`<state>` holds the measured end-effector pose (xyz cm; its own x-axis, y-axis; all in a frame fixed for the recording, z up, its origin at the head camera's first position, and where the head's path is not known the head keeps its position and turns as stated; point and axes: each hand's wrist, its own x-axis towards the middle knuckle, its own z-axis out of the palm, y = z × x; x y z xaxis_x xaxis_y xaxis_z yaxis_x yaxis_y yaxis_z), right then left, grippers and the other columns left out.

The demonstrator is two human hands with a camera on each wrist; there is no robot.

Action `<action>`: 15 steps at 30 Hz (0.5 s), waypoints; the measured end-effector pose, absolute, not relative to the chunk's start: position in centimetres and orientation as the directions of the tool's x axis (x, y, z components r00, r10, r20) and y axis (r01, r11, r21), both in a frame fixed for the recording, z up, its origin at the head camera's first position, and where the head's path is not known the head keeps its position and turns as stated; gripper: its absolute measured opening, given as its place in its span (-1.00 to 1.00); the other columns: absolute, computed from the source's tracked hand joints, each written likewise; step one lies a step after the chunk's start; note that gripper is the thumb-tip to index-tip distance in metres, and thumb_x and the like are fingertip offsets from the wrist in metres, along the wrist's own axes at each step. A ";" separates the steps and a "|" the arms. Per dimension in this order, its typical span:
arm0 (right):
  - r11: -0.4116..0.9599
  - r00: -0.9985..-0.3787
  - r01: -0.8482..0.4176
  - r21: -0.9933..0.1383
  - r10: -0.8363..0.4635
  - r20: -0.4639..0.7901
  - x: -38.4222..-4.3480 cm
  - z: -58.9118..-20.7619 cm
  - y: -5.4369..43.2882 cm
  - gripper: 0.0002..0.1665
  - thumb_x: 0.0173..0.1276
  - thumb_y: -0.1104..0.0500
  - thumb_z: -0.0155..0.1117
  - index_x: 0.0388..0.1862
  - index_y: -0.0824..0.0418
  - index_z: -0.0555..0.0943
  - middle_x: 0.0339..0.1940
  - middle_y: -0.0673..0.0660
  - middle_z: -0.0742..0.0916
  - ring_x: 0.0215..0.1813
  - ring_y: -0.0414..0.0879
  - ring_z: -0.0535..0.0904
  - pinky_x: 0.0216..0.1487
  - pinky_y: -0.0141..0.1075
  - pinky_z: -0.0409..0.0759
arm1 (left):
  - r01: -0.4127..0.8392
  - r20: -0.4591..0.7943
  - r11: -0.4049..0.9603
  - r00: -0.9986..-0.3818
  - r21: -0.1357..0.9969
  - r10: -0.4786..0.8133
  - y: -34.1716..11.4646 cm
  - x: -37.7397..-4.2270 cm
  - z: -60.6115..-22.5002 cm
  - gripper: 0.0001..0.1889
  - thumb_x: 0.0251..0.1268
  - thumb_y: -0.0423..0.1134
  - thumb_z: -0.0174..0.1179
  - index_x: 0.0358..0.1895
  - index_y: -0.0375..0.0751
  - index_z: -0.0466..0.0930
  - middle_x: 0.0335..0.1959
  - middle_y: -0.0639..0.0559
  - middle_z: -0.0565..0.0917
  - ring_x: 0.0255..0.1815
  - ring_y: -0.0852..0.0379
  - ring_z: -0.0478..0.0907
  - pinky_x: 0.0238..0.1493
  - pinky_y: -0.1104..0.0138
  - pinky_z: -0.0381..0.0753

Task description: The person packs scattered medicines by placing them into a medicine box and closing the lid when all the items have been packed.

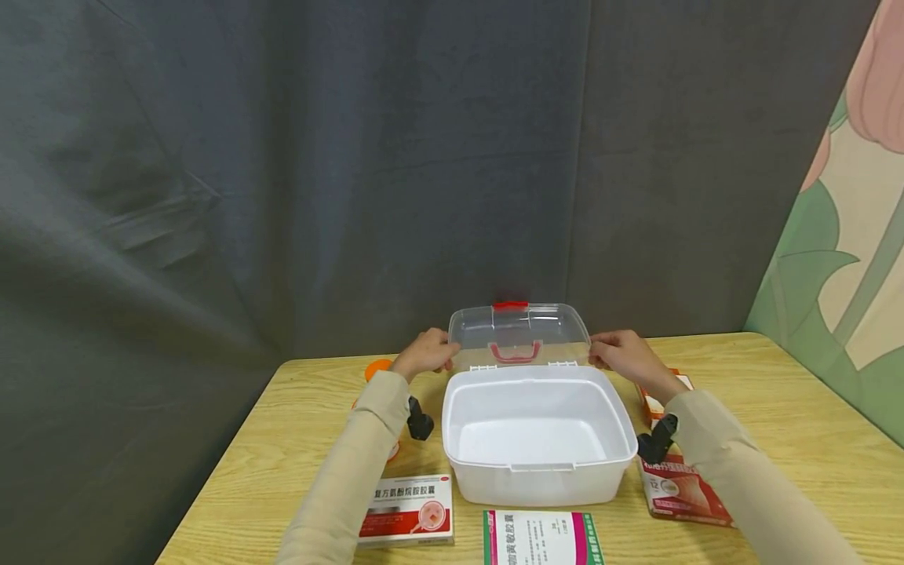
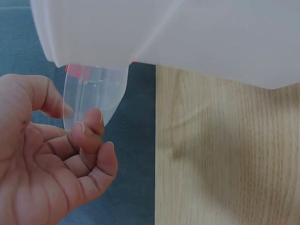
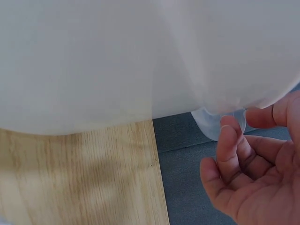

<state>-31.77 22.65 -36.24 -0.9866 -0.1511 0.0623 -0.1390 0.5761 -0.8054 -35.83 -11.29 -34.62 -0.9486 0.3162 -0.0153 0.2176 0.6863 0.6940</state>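
Note:
A white plastic box (image 1: 540, 479) stands on the table with its clear hinged lid (image 1: 519, 329) tipped back behind it. The lid has a red clasp (image 1: 511, 306) and a red handle (image 1: 515, 355). At the lid's left edge, my left hand (image 1: 427, 353) pinches the rim between thumb and curled fingers; the left wrist view shows the clear edge (image 2: 96, 91) between them. On the opposite side my right hand (image 1: 628, 357) pinches the lid's right edge, with the clear plastic (image 3: 213, 124) between thumb and fingers in the right wrist view. Nothing shows inside the box.
A red-and-white medicine box (image 1: 410, 510) and a green-and-white one (image 1: 540, 537) lie in front. A red packet (image 1: 681, 490) and an orange-white carton (image 1: 653, 404) lie right, partly behind my arm. An orange round object (image 1: 377, 367) sits left. A dark curtain (image 1: 424, 157) hangs behind the table.

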 end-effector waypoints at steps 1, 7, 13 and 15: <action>0.578 -0.987 -0.136 -0.804 -0.148 0.060 -31.8 -36.3 22.6 -0.46 0.49 0.13 -0.02 0.21 0.57 0.42 -0.07 0.36 0.65 -0.12 0.09 0.58 0.10 -0.02 0.56 | 0.216 -0.020 0.688 -0.948 0.692 0.318 -11.3 -35.8 -34.6 -0.71 0.38 -0.27 -0.01 -0.24 -0.52 0.55 -0.61 -0.02 0.59 -0.63 0.18 0.44 -0.47 0.42 0.51; 0.598 -0.987 -0.132 -0.790 -0.151 0.050 -31.7 -36.4 22.8 -0.51 0.48 0.12 -0.02 0.13 0.52 0.51 -0.15 0.28 0.66 -0.11 0.12 0.54 0.13 0.08 0.52 | 0.217 -0.040 0.700 -0.943 0.680 0.331 -11.3 -35.9 -34.8 -0.67 0.39 -0.26 -0.02 -0.29 -0.53 0.59 -0.61 -0.05 0.60 -0.65 0.18 0.43 -0.44 0.38 0.57; 0.618 -0.987 -0.123 -0.777 -0.160 0.029 -31.8 -36.6 22.9 -0.57 0.48 0.09 -0.03 -0.03 0.42 0.61 -0.21 0.21 0.66 -0.10 0.12 0.51 0.13 0.16 0.49 | 0.195 -0.056 0.684 -0.944 0.702 0.326 -11.4 -35.9 -34.9 -0.65 0.37 -0.25 -0.01 -0.43 -0.49 0.62 -0.66 -0.05 0.59 -0.70 0.19 0.41 -0.49 0.39 0.58; 0.624 -0.986 -0.128 -0.771 -0.167 0.029 -31.8 -36.6 23.0 -0.57 0.49 0.08 -0.04 -0.07 0.40 0.63 -0.21 0.21 0.66 -0.10 0.13 0.52 0.11 0.17 0.50 | 0.188 -0.058 0.682 -0.945 0.707 0.322 -11.5 -35.9 -35.0 -0.64 0.36 -0.25 0.00 -0.44 -0.50 0.62 -0.68 -0.03 0.58 -0.72 0.20 0.40 -0.51 0.39 0.57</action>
<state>-31.79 22.96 -36.57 -0.9856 -0.1666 0.0290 -0.1281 0.6236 -0.7711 -35.93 -11.46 -34.98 -0.9451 0.3216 -0.0585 0.1882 0.6816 0.7071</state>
